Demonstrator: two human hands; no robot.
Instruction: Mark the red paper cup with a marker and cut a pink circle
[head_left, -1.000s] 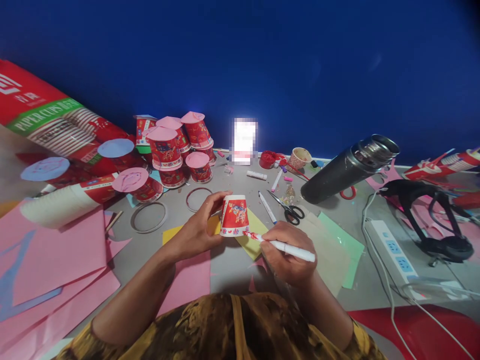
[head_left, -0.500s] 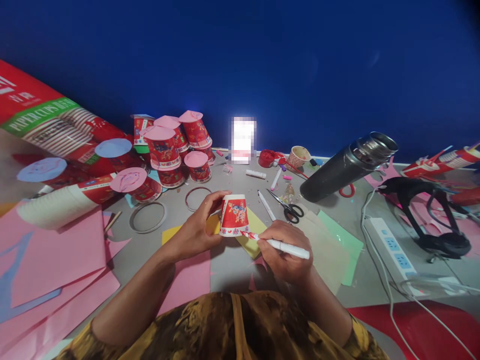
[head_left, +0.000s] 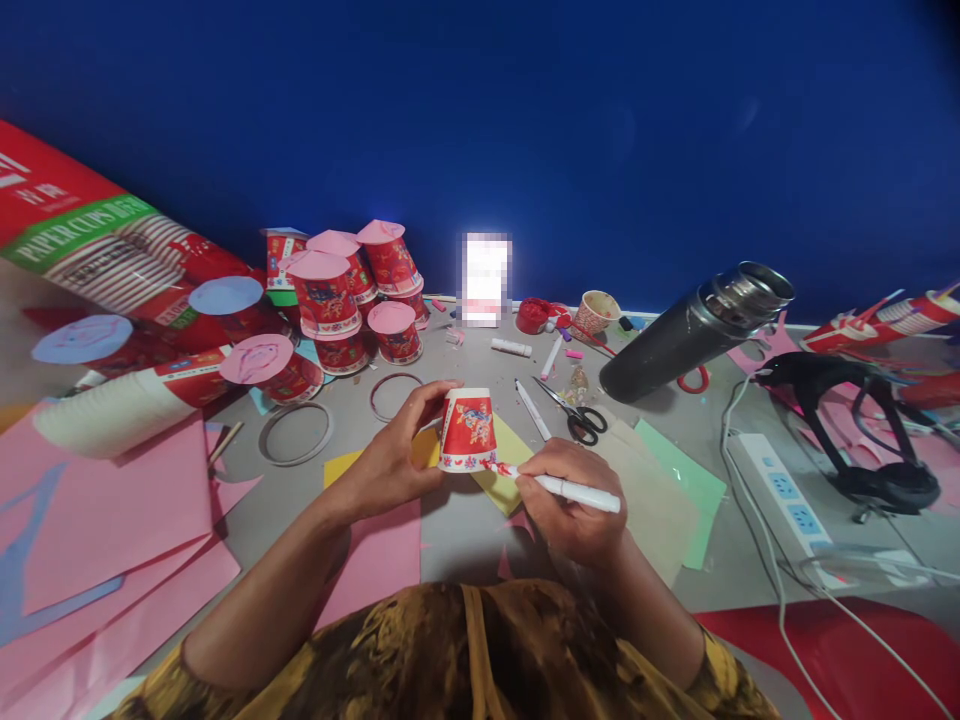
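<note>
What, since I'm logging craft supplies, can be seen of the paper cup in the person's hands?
The paper cup is red with a colourful printed picture and a white rim band. It is upside down over a yellow sheet. The left hand grips its side and top; the right hand holds a white marker, tip at its lower rim.

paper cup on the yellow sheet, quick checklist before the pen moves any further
1. The paper cup stands upside down, rim on the yellow paper: ok.
2. The left hand grips the cup's side: ok.
3. The right hand holds the marker, tip at the cup's rim: ok.
4. Any line behind the cup: cannot tell, hidden.
5. The scissors lie apart from both hands: ok.
</note>
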